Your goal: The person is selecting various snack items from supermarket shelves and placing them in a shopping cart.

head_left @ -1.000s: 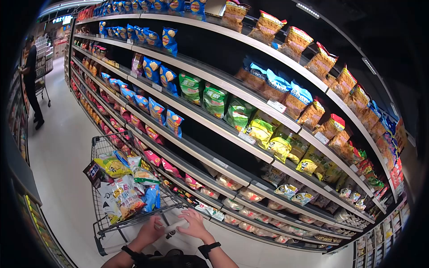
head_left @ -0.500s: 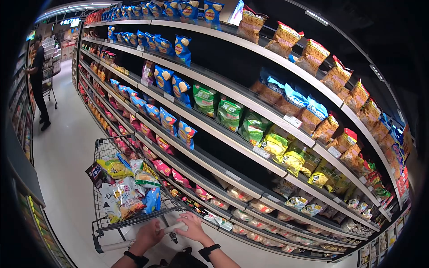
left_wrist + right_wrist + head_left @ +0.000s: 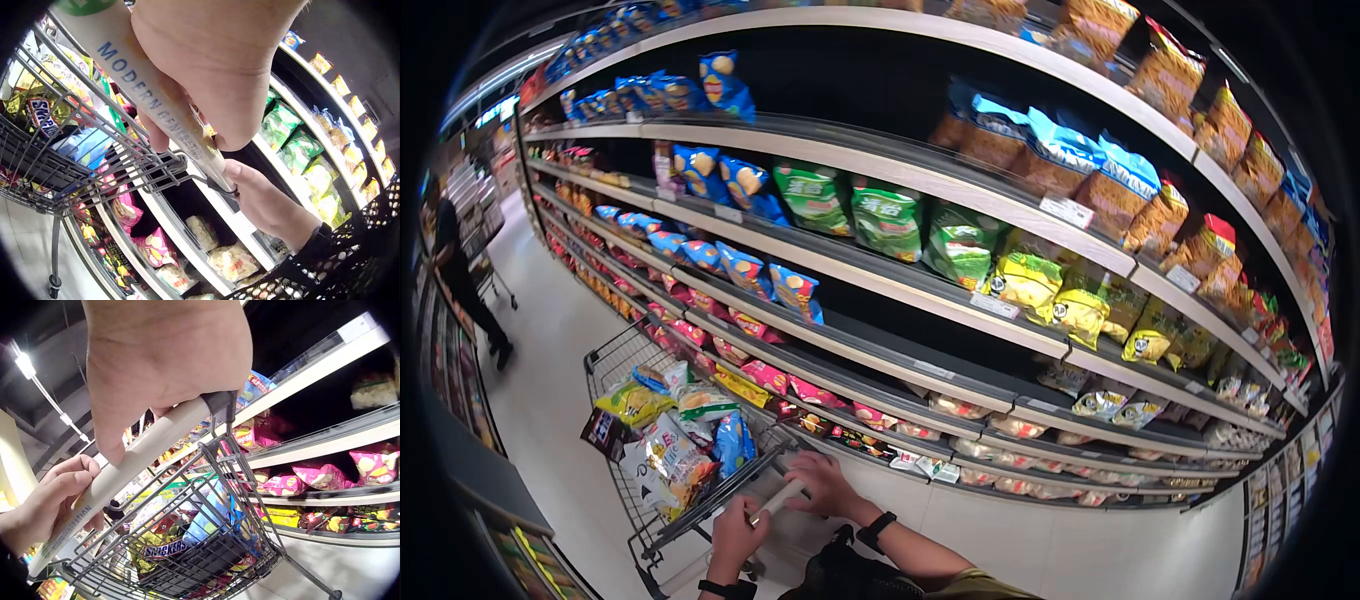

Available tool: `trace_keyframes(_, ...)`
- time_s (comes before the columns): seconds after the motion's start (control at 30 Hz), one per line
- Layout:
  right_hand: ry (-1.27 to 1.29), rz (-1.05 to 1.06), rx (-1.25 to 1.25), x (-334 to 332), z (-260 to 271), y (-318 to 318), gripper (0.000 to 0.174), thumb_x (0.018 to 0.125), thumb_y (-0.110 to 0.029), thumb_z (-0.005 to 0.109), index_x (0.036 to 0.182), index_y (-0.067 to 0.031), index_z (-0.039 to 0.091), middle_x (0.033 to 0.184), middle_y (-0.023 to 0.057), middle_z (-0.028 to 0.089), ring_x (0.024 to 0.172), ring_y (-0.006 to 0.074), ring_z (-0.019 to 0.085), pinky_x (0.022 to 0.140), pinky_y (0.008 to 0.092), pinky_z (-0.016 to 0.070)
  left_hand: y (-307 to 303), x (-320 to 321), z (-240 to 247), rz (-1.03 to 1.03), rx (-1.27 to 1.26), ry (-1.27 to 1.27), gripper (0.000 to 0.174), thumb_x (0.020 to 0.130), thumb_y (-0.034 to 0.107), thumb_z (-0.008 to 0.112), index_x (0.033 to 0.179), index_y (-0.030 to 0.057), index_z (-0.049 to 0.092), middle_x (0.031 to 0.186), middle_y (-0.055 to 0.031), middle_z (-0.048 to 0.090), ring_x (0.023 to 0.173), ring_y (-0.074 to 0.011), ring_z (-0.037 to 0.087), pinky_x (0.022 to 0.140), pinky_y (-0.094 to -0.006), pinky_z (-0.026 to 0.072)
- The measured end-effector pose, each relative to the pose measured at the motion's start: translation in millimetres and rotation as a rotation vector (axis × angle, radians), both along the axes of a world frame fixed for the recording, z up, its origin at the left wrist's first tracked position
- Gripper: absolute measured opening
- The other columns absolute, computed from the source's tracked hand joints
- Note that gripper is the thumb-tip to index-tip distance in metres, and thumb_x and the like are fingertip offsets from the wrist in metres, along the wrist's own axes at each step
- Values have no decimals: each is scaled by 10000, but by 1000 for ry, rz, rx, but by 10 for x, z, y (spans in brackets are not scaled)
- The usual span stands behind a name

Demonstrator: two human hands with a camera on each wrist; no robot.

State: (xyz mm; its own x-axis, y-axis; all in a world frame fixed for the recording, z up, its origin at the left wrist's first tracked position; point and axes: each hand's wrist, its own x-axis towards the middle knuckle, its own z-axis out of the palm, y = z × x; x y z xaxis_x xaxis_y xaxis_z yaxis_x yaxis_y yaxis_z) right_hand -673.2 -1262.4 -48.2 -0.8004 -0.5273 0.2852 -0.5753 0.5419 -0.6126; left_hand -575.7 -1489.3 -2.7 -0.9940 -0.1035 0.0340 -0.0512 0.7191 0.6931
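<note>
A wire shopping cart (image 3: 638,508) holds a heap of snack bags (image 3: 670,455), among them a yellow one, a blue one and a Snickers bag (image 3: 165,549). Its pale handle (image 3: 150,442) is printed with "MODERN GENERATION". My left hand (image 3: 740,535) grips the handle nearer its middle, with fingers curled round it in the right wrist view. Toward the dark end fitting, my right hand (image 3: 828,487) holds the same handle, its thumb lying along the bar in the left wrist view. Both wrists wear black bands.
Long shelves (image 3: 850,255) of chip bags run along the right side, close beside the cart. Down the aisle at far left stands a person (image 3: 460,265) in dark clothes, next to another cart (image 3: 485,270). A lower shelf unit (image 3: 460,450) borders the left side.
The view has tilted, and the shelves look larger. The cart has swung in view, its handle now slanting more steeply. Both hands stay on the handle.
</note>
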Motion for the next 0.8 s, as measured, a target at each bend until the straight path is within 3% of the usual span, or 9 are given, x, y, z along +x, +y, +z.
trace_keyframes(0.17, 30, 68, 0, -378, 55, -66, 485, 817, -476, 770, 1144, -134, 662, 1350, 78, 573, 1400, 309, 416, 1130, 518, 292, -142, -367, -186, -50, -12, -23, 435, 785, 293, 801, 1083, 79, 566, 840, -125, 669, 709, -355, 677, 665, -447, 535)
trace_keyframes(0.33, 48, 72, -93, -666, 117, -179, 461, 809, -451, 770, 1105, -116, 658, 1267, 81, 587, 1365, 309, 436, 1103, 518, 313, -270, -652, -212, -123, -56, 118, 379, 734, 291, 833, 924, 44, 617, 817, -137, 650, 754, -354, 672, 671, -433, 531)
trace_keyframes(0.43, 21, 94, -63, -834, 154, -247, 471, 822, -466, 760, 1114, -110, 660, 1269, 89, 586, 1373, 312, 430, 1114, 502, 309, -274, -790, -104, -25, -18, 33, 347, 731, 283, 831, 858, 34, 625, 812, -144, 645, 752, -353, 671, 679, -425, 534)
trace_keyframes(0.6, 14, 121, -47, -1102, 213, -368, 498, 834, -491, 751, 1130, -98, 669, 1284, 85, 587, 1391, 306, 414, 1128, 490, 291, -342, -935, -54, 9, -115, 91, 318, 786, 301, 796, 946, 73, 641, 789, -115, 682, 655, -300, 688, 621, -411, 538)
trace_keyframes(0.8, 14, 121, -49, -1279, 110, -564, 517, 839, -509, 747, 1135, -92, 675, 1298, 89, 583, 1391, 308, 413, 1127, 510, 279, -465, -898, -67, 104, -160, -1, 290, 845, 294, 721, 1018, 74, 645, 787, -146, 699, 674, -309, 708, 630, -421, 549)
